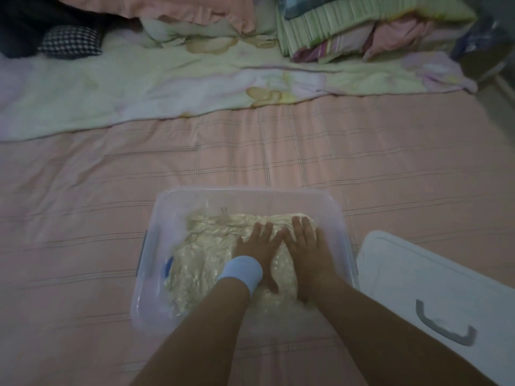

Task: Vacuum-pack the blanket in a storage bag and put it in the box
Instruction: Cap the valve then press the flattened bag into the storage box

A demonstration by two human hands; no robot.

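Observation:
A clear plastic box [167, 207] stands on the pink bed near me. Inside it lies the cream blanket, shrunk tight in a wrinkled vacuum bag [206, 246], with the bag's blue valve [169, 266] at the left wall. My left hand [257, 243], with a light blue wristband, presses flat on the bag's right half. Beside it, my right hand [303, 240] presses flat with straight fingers near the box's right wall.
The white box lid [418, 280] with a grey handle [443, 327] lies on the bed just right of the box. A pale floral quilt [167, 87], pillows and folded bedding [348, 26] lie at the far side of the bed.

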